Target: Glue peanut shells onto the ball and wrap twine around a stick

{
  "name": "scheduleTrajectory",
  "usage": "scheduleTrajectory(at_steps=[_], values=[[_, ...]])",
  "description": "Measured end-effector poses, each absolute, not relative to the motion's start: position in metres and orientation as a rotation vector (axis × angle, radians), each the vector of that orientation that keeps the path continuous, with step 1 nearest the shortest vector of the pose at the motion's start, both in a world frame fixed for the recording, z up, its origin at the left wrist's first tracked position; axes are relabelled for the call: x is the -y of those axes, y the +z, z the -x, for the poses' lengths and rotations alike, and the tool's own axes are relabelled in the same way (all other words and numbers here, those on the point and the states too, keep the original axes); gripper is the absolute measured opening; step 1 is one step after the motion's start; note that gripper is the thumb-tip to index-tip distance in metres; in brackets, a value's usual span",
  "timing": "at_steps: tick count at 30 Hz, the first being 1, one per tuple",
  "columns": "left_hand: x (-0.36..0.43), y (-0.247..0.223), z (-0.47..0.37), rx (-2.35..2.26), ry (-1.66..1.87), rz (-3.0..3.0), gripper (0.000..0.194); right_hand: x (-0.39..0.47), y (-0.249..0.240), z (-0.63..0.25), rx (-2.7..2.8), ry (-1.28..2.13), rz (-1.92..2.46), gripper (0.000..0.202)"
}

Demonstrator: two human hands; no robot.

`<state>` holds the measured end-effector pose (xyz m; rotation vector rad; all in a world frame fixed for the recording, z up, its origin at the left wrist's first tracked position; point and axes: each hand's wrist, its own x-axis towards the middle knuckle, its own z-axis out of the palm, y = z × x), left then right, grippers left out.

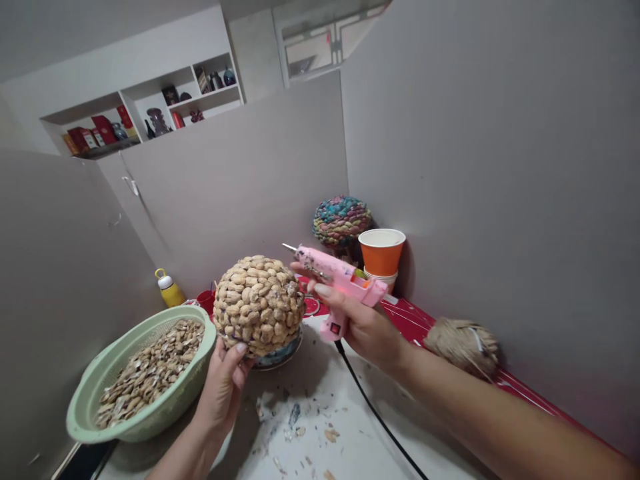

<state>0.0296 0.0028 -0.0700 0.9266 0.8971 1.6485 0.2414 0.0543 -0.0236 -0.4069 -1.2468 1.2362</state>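
Note:
A round ball covered in peanut shells [259, 303] is at the centre, over a bluish dish [281, 355]. My left hand [227, 377] holds the ball from its lower left, thumb on the shells. My right hand [357, 320] is wrapped round the handle of a pink glue gun [333, 270], just right of the ball. The gun's metal tip points left, above the ball's right side and apart from it. A black cord hangs from the handle. At the left, a green colander [80, 403] holds many peanut shells [155, 370].
Shell crumbs lie on the white table [310, 393]. Behind are a yellow bottle [171, 290], a red cup [206, 301], a multicoloured woven ball [340, 220] and orange-and-white paper cups [382, 255]. A twine roll [463, 347] lies at the right. Grey partitions surround the table.

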Motion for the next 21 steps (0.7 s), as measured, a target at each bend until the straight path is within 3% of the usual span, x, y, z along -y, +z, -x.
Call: scheduleTrajectory(at_steps=[3,7,15,21], values=[[-0.001,-0.073,-0.029,-0.874,1.628,-0.92,0.06,-0.057,-0.016,-0.24,1.131,1.268,0.323,0.017],[0.001,-0.076,-0.031,-0.89,1.619,-0.904,0.056,-0.062,-0.016,-0.237,0.988,1.343,0.325,0.02],[0.0,-0.076,-0.029,-0.914,1.685,-0.838,0.065,-0.066,-0.03,-0.229,0.968,1.442,0.384,0.023],[0.002,-0.074,-0.029,-1.179,1.662,-0.828,0.07,-0.075,-0.047,-0.22,0.949,1.532,0.477,0.025]])
